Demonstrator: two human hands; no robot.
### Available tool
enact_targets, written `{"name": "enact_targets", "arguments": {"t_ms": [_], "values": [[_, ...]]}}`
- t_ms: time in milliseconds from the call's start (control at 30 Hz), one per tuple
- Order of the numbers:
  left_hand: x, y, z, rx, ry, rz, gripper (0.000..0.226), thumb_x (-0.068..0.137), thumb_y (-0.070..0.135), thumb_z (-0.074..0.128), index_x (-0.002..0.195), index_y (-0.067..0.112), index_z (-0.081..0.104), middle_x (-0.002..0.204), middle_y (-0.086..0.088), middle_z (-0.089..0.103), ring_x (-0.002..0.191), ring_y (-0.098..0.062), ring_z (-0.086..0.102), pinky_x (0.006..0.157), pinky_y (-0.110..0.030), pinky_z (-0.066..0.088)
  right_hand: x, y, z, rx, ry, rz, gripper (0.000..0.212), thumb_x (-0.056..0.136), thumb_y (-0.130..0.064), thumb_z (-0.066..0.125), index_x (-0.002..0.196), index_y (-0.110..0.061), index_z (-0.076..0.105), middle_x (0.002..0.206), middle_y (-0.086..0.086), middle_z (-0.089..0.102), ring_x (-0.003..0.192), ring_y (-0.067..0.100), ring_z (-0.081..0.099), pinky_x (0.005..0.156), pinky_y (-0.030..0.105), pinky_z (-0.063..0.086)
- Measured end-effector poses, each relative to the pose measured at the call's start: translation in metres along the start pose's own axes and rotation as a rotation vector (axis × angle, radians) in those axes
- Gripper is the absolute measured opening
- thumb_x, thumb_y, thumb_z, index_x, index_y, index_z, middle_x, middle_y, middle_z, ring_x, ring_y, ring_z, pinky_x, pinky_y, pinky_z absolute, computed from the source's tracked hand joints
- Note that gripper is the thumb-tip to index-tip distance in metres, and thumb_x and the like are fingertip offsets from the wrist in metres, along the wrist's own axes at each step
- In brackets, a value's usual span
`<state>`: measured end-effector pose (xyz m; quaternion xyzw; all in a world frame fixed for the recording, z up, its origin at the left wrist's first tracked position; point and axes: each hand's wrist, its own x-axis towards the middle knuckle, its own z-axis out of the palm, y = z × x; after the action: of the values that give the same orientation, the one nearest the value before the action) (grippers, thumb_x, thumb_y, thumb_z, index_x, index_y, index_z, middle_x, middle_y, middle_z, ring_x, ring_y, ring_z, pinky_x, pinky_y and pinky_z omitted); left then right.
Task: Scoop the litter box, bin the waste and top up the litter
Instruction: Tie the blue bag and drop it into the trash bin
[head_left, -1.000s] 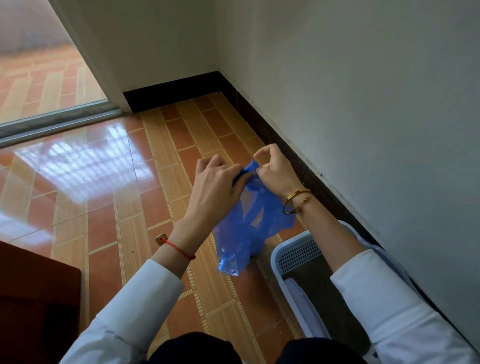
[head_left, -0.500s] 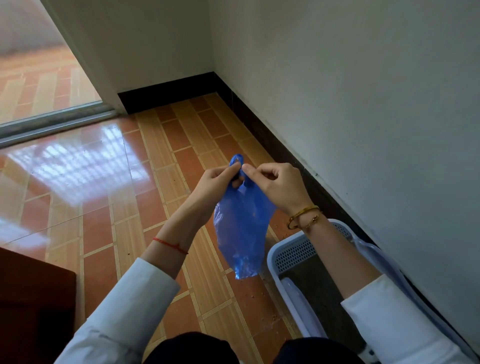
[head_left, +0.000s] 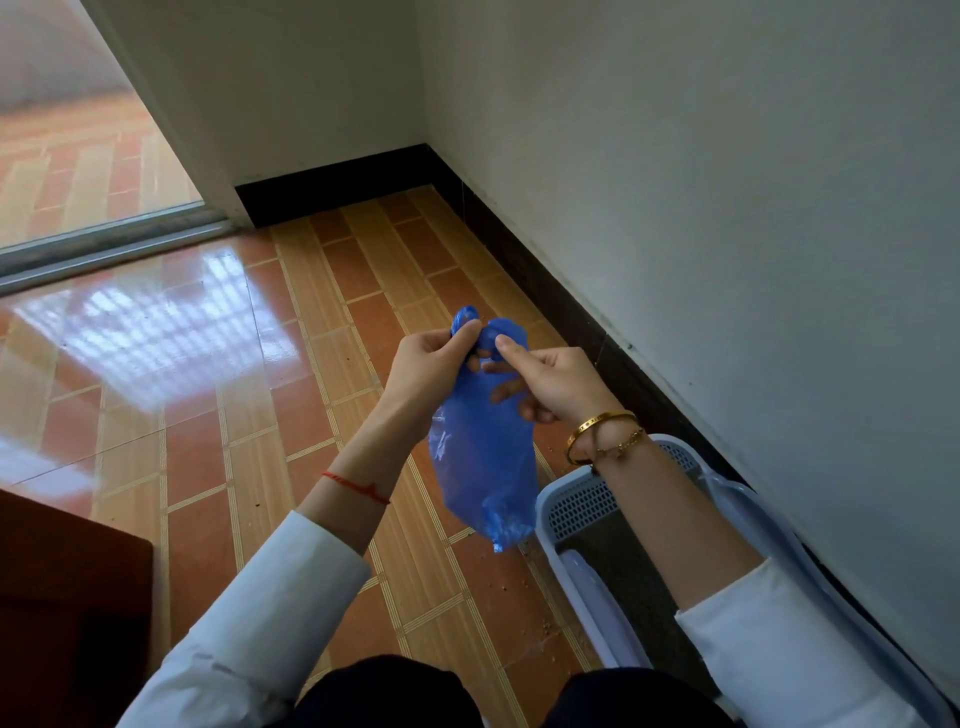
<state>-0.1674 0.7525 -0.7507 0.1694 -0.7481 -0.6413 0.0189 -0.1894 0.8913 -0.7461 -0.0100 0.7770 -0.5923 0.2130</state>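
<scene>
A blue plastic bag (head_left: 483, 457) hangs in the air between my hands, its bottom bulging slightly. My left hand (head_left: 428, 364) pinches one handle loop at the top left. My right hand (head_left: 550, 379) pinches the other loop at the top right, with fingers also pressed against the bag's side. Below and to the right, a pale lavender litter box (head_left: 576, 501) with a perforated rim lies along the wall, holding dark grey litter (head_left: 628, 587). My right forearm crosses over the box.
A white wall with a black skirting board (head_left: 566, 306) runs along the right. Glossy orange floor tiles (head_left: 218, 415) spread to the left, with scattered litter crumbs near the box. A dark brown piece of furniture (head_left: 62, 597) sits at lower left. A sliding-door track (head_left: 104, 249) lies far left.
My hands have lowered a little and drawn apart at the bag's top, each now pinching a separate handle loop. The bag hangs longer beneath them.
</scene>
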Motion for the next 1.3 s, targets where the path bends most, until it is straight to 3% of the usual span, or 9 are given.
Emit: {"name": "enact_targets", "arguments": {"t_ms": [200, 267, 367, 533, 767, 900, 967, 1133, 1300], "values": [[0.002, -0.005, -0.002, 0.205, 0.039, 0.019, 0.037, 0.092, 0.036, 0.057, 0.064, 0.015, 0.07, 0.044, 0.01, 0.056, 0.043, -0.001, 0.041, 0.046, -0.01, 0.031, 0.003, 0.002, 0.001, 0.118, 0.06, -0.038, 0.018, 0.091, -0.033, 0.059, 0.089, -0.02, 0.071, 0.09, 0.004, 0.073, 0.042, 0.007, 0.047, 0.04, 0.015, 0.035], [0.002, -0.005, -0.003, 0.272, 0.031, 0.009, 0.035, 0.092, 0.031, 0.058, 0.063, 0.013, 0.07, 0.041, 0.011, 0.055, 0.037, 0.001, 0.042, 0.039, -0.007, 0.029, 0.004, 0.004, 0.004, 0.15, 0.074, -0.057, 0.009, 0.089, -0.024, 0.063, 0.083, -0.024, 0.069, 0.082, 0.004, 0.068, 0.044, 0.008, 0.047, 0.041, 0.015, 0.036], [0.003, -0.005, -0.004, 0.326, 0.014, -0.038, 0.033, 0.088, 0.028, 0.061, 0.06, 0.013, 0.068, 0.038, 0.011, 0.053, 0.034, 0.001, 0.041, 0.037, -0.007, 0.029, 0.006, 0.008, 0.007, 0.247, 0.09, -0.028, 0.01, 0.086, -0.01, 0.065, 0.09, -0.018, 0.07, 0.07, 0.001, 0.06, 0.044, 0.007, 0.045, 0.044, 0.016, 0.039], [0.003, -0.009, -0.005, 0.336, 0.053, -0.033, 0.028, 0.083, 0.022, 0.064, 0.061, 0.007, 0.07, 0.037, 0.01, 0.053, 0.035, 0.001, 0.043, 0.037, -0.007, 0.029, 0.01, 0.011, 0.008, 0.321, 0.1, -0.044, 0.024, 0.086, 0.004, 0.058, 0.106, -0.007, 0.063, 0.085, 0.005, 0.067, 0.041, 0.005, 0.045, 0.043, 0.017, 0.039], [0.006, -0.015, -0.002, 0.177, 0.106, 0.066, 0.035, 0.091, 0.03, 0.059, 0.071, 0.004, 0.073, 0.052, 0.005, 0.061, 0.048, -0.001, 0.045, 0.045, -0.007, 0.034, 0.009, 0.009, 0.004, 0.086, -0.036, 0.061, 0.025, 0.091, -0.027, 0.059, 0.105, -0.007, 0.064, 0.077, 0.0, 0.064, 0.044, 0.007, 0.042, 0.037, 0.014, 0.033], [0.008, -0.018, -0.001, 0.158, 0.087, 0.135, 0.039, 0.093, 0.036, 0.056, 0.076, 0.006, 0.074, 0.058, 0.0, 0.065, 0.049, -0.006, 0.046, 0.05, -0.015, 0.037, 0.013, 0.01, 0.003, 0.108, 0.043, -0.053, 0.016, 0.089, -0.023, 0.062, 0.09, -0.007, 0.063, 0.068, -0.001, 0.057, 0.047, 0.007, 0.041, 0.041, 0.015, 0.033], [0.013, -0.021, -0.002, 0.136, 0.159, 0.097, 0.043, 0.091, 0.04, 0.056, 0.078, 0.001, 0.072, 0.056, -0.005, 0.057, 0.046, -0.008, 0.04, 0.049, -0.02, 0.035, 0.015, 0.01, 0.002, 0.192, 0.115, -0.075, 0.016, 0.088, -0.02, 0.065, 0.08, -0.009, 0.057, 0.061, -0.001, 0.054, 0.045, 0.006, 0.041, 0.039, 0.014, 0.033], [0.027, -0.044, -0.014, -0.257, 0.338, -0.162, 0.023, 0.091, 0.028, 0.059, 0.075, 0.016, 0.07, 0.084, -0.004, 0.073, 0.08, -0.012, 0.069, 0.074, -0.025, 0.053, 0.029, 0.036, -0.013, 0.522, 0.276, 0.167, 0.022, 0.089, -0.011, 0.061, 0.069, -0.009, 0.051, 0.054, -0.001, 0.042, 0.038, 0.006, 0.034, 0.036, 0.018, 0.027], [0.036, -0.099, -0.033, -0.385, 0.488, -0.375, 0.017, 0.094, 0.02, 0.058, 0.082, 0.008, 0.061, 0.074, -0.006, 0.065, 0.068, -0.015, 0.063, 0.078, -0.031, 0.053, 0.045, 0.099, -0.043, 0.571, 0.475, 0.449, 0.031, 0.093, -0.015, 0.056, 0.065, -0.009, 0.046, 0.049, -0.001, 0.039, 0.024, 0.003, 0.03, 0.027, 0.013, 0.023]]}}
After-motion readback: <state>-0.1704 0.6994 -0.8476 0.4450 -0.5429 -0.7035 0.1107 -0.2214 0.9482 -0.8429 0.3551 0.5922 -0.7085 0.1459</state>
